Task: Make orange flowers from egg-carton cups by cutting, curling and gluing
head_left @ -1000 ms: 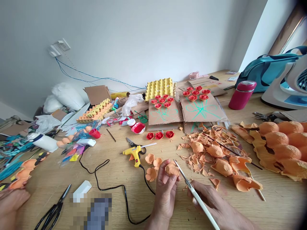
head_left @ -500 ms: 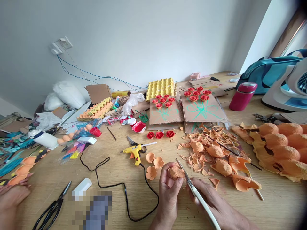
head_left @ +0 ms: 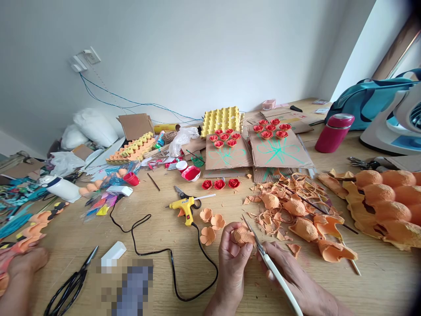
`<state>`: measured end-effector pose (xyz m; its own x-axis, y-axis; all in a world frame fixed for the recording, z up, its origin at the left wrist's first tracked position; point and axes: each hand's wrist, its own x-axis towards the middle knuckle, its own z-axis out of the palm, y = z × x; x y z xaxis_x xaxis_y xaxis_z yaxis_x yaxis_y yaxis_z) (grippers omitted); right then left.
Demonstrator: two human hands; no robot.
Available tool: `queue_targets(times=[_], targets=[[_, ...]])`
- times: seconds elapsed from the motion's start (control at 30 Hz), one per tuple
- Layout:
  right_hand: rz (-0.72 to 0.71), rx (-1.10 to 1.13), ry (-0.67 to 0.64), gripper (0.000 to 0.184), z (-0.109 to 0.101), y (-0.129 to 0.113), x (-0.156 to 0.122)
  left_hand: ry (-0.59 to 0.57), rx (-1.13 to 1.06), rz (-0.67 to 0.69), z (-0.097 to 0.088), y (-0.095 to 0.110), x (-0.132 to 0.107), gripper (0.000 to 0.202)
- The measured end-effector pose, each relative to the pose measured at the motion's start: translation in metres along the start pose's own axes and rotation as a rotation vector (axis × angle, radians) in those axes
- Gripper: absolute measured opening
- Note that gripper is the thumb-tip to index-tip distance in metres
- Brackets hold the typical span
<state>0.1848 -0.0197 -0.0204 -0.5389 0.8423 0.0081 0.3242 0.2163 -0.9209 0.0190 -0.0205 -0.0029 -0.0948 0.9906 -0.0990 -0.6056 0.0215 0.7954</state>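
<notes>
Carton cup (head_left: 244, 236) pinched by left hand (head_left: 233, 256), on side toward right hand (head_left: 287, 265); latter gripping scissors (head_left: 279, 280), blades at cup's edge.

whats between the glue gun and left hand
The head view shows three orange petal cups and the black cord between the glue gun and left hand.

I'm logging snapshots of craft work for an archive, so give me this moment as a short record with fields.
Left hand: holds an orange carton cup
Right hand: holds white-handled scissors, blades at the cup
Nearby: three orange petal-edged cups on the table
Glue gun: yellow, lying left of those cups
Red flowers: three in a row, more on two cardboard sheets
Scraps: orange, heaped beyond the right hand
Other person: a co-worker's hand at the left edge
</notes>
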Motion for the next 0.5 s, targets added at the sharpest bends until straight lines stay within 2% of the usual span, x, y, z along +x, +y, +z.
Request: queue_targets(times=[0.23,0.5], targets=[[0.008,-0.016,0.008,0.030,-0.002,-0.005,0.000,-0.009,0.001,0.002,0.000,0.002,0.002,0.044],[-0.004,-0.033,0.099,0.031,-0.007,-0.017,0.000,0.015,0.028,0.000,0.000,0.005,0.002,0.046]])
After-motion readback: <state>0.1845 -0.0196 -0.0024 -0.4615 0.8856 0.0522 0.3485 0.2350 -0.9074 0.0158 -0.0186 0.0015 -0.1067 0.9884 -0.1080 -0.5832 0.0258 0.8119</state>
